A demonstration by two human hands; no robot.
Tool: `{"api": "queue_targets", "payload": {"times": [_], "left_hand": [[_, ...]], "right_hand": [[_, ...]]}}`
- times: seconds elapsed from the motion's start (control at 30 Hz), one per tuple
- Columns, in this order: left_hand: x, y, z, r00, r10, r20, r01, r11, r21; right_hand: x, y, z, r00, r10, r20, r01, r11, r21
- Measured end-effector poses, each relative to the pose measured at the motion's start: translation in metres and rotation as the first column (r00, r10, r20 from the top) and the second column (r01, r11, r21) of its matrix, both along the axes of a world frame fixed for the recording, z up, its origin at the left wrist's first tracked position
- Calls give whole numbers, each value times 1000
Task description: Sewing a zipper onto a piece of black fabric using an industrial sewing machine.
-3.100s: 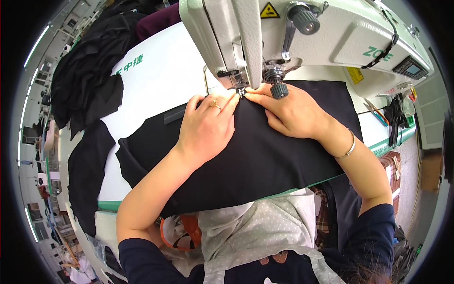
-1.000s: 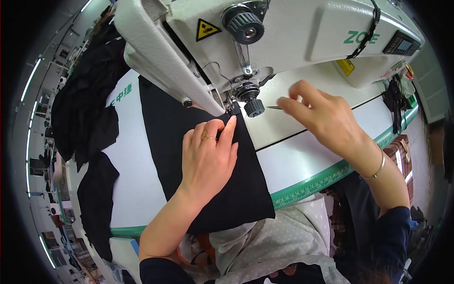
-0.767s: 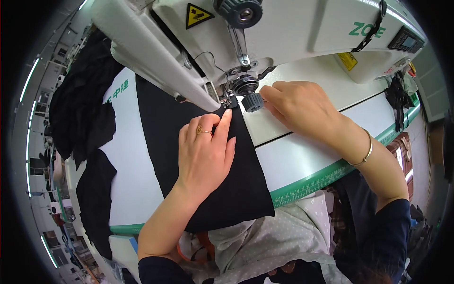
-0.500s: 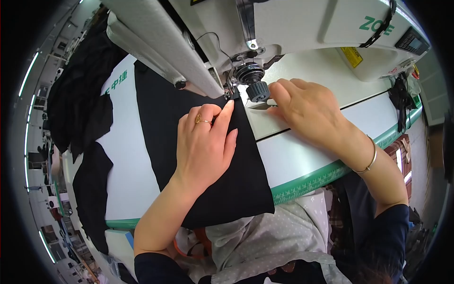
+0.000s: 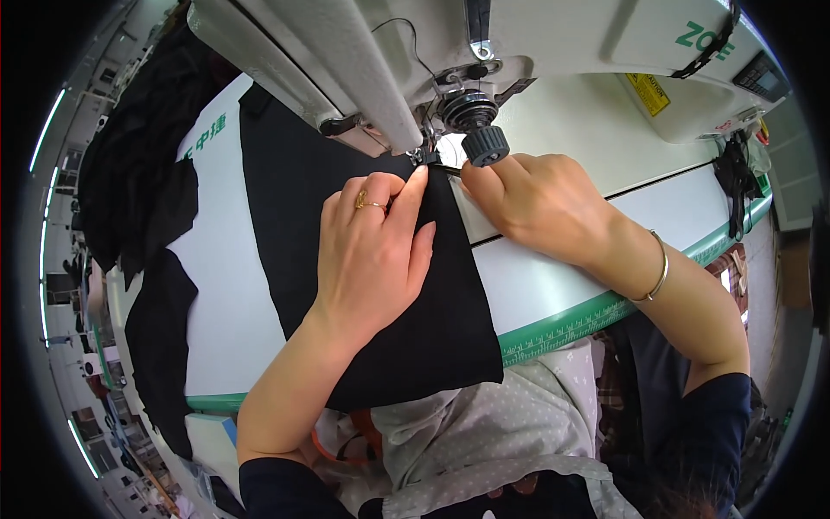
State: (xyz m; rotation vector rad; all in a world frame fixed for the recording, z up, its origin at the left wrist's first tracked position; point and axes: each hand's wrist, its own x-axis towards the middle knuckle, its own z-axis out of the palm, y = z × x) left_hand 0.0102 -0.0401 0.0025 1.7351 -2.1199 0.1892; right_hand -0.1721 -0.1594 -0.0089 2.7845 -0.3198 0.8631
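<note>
Your white table has a green edge; bright tube lights run along your left, and pale grey floor shows at your far right.

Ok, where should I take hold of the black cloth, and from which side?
Probably pinch the cloth at its near right corner, coming from the right: that corner pokes out past the green table edge, clear of the left hand.

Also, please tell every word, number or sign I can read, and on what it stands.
Wording not copied; places only:
Green letters: sewing machine, partly behind black cord.
Green characters: white tabletop, left.
Black print: yellow machine label.
Too small to read: green ruler strip marks, control panel.
</note>
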Motion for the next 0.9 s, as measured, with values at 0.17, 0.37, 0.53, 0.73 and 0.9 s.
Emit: {"api": "queue_targets", "payload": {"times": [0.17, 0.37, 0.53, 0.73, 0.9], "left_hand": [[-1, 2, 3, 999, 11, 32, -12, 999, 34], [-6, 8, 5, 997, -65, 38, 62, 996, 71], [-4, 12, 2, 995, -67, 70, 62, 995, 76], [-6, 15, 2, 995, -56, 85, 49, 995, 84], [-5, 14, 0, 994, -64, 84, 57, 994, 90]], "right_hand": [[5, 3, 3, 999, -35, -41, 35, 999, 8], [6, 3, 2, 998, -55, -42, 55, 998, 4], [4, 2, 1, 996, -56, -69, 57, 998, 6], [4, 4, 2, 998, -49, -25, 50, 999, 20], [9, 4, 3, 996, -67, -55, 68, 998, 13]]}}
